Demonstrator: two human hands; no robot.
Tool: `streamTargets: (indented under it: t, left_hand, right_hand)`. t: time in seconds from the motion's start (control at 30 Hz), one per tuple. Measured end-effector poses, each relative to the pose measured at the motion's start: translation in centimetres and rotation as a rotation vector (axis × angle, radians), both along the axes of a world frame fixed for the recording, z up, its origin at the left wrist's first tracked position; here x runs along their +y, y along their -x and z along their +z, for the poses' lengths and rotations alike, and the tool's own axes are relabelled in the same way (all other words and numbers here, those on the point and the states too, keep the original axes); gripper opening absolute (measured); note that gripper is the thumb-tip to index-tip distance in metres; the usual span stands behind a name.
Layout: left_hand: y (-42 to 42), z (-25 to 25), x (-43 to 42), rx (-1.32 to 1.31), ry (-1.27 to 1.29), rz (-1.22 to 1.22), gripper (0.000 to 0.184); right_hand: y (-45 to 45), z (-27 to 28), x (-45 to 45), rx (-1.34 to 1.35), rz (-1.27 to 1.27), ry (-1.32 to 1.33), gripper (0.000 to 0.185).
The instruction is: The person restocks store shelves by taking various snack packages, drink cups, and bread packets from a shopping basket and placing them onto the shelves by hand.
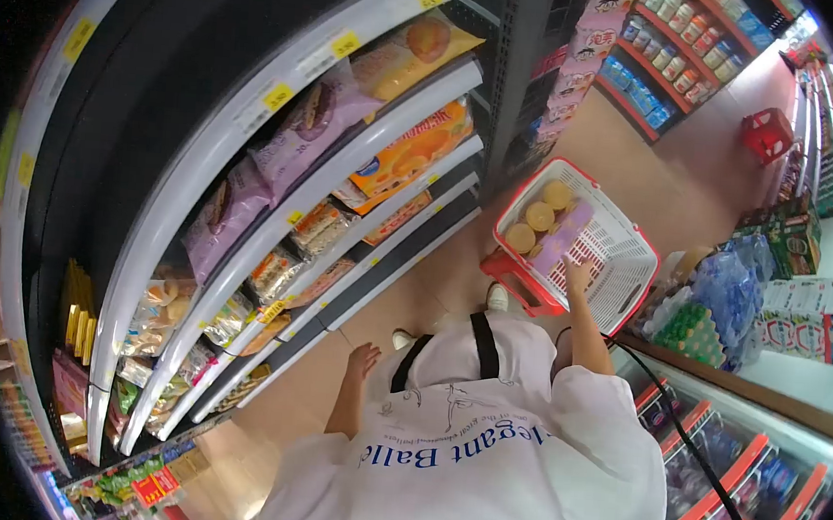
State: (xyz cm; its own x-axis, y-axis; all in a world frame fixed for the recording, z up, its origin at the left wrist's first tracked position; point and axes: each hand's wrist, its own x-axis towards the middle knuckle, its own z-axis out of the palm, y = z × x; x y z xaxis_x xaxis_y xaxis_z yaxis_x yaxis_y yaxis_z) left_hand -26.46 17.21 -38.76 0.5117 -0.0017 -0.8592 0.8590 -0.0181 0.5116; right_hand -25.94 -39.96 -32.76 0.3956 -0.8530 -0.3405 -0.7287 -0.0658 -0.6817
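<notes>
A shopping basket (622, 216) with white slatted walls and a red rim stands in front of me, to the right of the shelf. Inside it are several round yellow-topped containers (539, 215) and a purple package (565, 234). My right hand (579, 273) reaches over the basket, fingers stretched toward the purple package at its near edge. Whether the fingertips touch the package is hard to make out. Low beside my body, my left hand (363, 361) hangs open with nothing in it, close to the snack shelf (272, 260).
Purple snack bags (315, 122) and an orange package (409, 158) fill the left shelves. A red basket (767, 135) stands farther down the aisle. On the right are blue plastic-wrapped goods (734, 282) and a glass-fronted case (730, 466). A black cable (684, 433) crosses the lower right.
</notes>
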Motion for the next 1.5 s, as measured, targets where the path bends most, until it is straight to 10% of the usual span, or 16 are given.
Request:
streamTargets:
  t: [0.27, 0.5, 0.8, 0.87, 1.07, 1.5]
  left_hand:
    - [0.7, 11.7, -13.0, -0.149, -0.091, -0.024, 0.035]
    - [9.9, 8.1, -9.3, -0.183, -0.009, 0.132, 0.033]
    - [8.2, 9.4, -9.5, -0.211, -0.236, 0.211, 0.029]
    - [5.1, 10.2, -11.4, -0.345, -0.248, 0.117, 0.027]
    - [-4.5, 12.0, -17.2, -0.559, -0.148, -0.091, 0.023]
    - [-10.5, 24.7, -35.5, -1.453, -0.382, -1.174, 0.075]
  right_hand:
    - [-3.1, -17.4, -3.7, 0.116, 0.126, -0.267, 0.114]
    - [-5.7, -14.7, -1.1, 0.232, -0.016, -0.222, 0.118]
    - [-4.9, -7.3, -1.6, -0.161, -0.192, -0.354, 0.075]
    - [-4.9, -2.9, -2.0, -0.403, -0.141, -0.751, 0.051]
    - [-2.7, -12.3, -3.1, -0.716, -0.131, -0.679, 0.043]
    - [-1.8, 16.5, 1.8, -0.719, -0.257, -1.231, 0.044]
